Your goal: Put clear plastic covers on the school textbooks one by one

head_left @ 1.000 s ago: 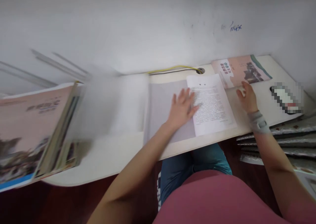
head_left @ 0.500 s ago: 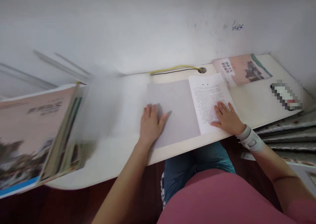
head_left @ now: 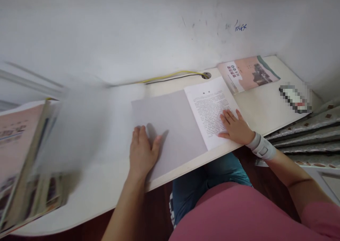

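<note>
An opened book lies on the white desk, with a plain grey page on its left and a page of printed text on its right. My left hand rests palm down at the left edge of the grey page, thumb held away from the fingers. Lying flat over the lower right of the printed page is my right hand, fingers spread, with a grey-white band round its wrist. Neither hand grasps anything.
Books are stacked at the left beside a blurred whitish patch. A pink-covered book lies at the back right, near a pixelated phone-like object. Yellow and black cables run along the wall into a desk hole. Patterned fabric hangs right.
The view has turned, so the desk, books and open pages sit further left in the picture. Both hands stay flat on the open book.
</note>
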`<act>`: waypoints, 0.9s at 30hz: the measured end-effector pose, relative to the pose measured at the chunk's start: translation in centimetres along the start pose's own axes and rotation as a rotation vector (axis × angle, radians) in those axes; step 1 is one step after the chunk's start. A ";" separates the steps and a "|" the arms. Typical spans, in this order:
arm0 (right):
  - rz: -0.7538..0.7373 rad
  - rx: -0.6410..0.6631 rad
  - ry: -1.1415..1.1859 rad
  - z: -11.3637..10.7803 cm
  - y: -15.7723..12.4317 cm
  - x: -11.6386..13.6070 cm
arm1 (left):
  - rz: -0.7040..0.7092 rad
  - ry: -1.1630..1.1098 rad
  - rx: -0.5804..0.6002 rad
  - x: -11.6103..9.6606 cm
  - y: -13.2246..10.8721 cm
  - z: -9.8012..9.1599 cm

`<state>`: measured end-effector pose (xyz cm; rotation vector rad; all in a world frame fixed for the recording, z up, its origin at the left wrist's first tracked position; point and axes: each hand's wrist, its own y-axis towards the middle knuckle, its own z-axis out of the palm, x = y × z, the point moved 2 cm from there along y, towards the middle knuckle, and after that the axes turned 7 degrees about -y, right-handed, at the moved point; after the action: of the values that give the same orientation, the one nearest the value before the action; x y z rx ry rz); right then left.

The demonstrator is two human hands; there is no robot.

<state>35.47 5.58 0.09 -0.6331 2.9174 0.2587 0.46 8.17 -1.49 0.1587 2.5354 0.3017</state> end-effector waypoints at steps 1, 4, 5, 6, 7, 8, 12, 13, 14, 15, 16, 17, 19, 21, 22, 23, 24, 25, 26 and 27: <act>0.005 0.001 0.001 0.0 -0.1 -0.1 | -0.011 -0.006 -0.003 -0.1 0.0 0.0; 0.025 0.000 0.007 0.0 -0.3 -0.3 | -0.046 -0.016 0.003 -0.2 -0.1 -0.2; 0.028 0.001 0.007 -0.1 -0.4 -0.4 | -0.054 -0.017 0.010 -0.2 -0.1 -0.2; 0.030 0.004 0.006 -0.1 -0.4 -0.5 | -0.060 -0.019 0.016 -0.3 -0.1 -0.3; 0.030 0.010 0.006 -0.2 -0.4 -0.6 | -0.065 -0.020 0.019 -0.3 -0.1 -0.3; 0.028 0.017 0.007 -0.3 -0.3 -0.6 | -0.069 -0.020 0.020 -0.3 -0.1 -0.3; 0.004 0.021 0.034 -1.1 0.7 0.8 | -0.077 -0.049 0.024 -0.2 0.0 -0.5; -0.007 0.013 0.048 -1.3 1.1 1.5 | -0.088 -0.068 0.027 -0.1 0.0 -0.5; -0.018 0.005 0.063 -1.4 1.5 2.3 | -0.103 -0.091 0.032 0.0 -0.1 -0.5; -0.026 0.002 0.078 -1.5 1.9 3.1 | -0.123 -0.113 0.035 0.1 -0.1 -0.6; -0.029 0.003 0.091 -1.5 2.2 3.8 | -0.143 -0.135 0.037 0.2 -0.1 -0.7; -0.028 0.009 0.101 -1.4 2.4 4.3 | -0.163 -0.153 0.040 0.3 -0.2 -0.8; -0.014 0.027 0.105 -1.1 2.6 4.9 | -0.193 -0.186 0.058 0.6 -0.4 -0.9; 0.000 0.038 0.097 -0.7 2.5 4.9 | -0.217 -0.213 0.087 0.9 -0.6 -1.0; 0.005 0.040 0.093 -0.6 2.4 4.7 | -0.228 -0.227 0.100 1.0 -0.7 -1.0; 0.007 0.039 0.090 -0.5 2.4 4.5 | -0.240 -0.244 0.105 1.0 -0.7 -1.0; 0.008 0.038 0.088 -0.4 2.3 4.4 | -0.252 -0.264 0.094 1.0 -0.8 -1.0; 0.008 0.036 0.085 -0.4 2.3 4.3 | -0.262 -0.280 0.066 0.9 -0.8 -1.0; 0.010 0.034 0.082 -0.4 2.3 4.2 | -0.270 -0.282 0.028 0.7 -0.8 -1.0; 0.017 0.032 0.078 -0.5 2.2 4.2 | -0.276 -0.264 -0.008 0.4 -0.7 -1.1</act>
<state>30.69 5.82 0.15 -0.6276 2.9960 0.1932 -0.57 7.36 -1.00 -0.1453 2.2575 0.1696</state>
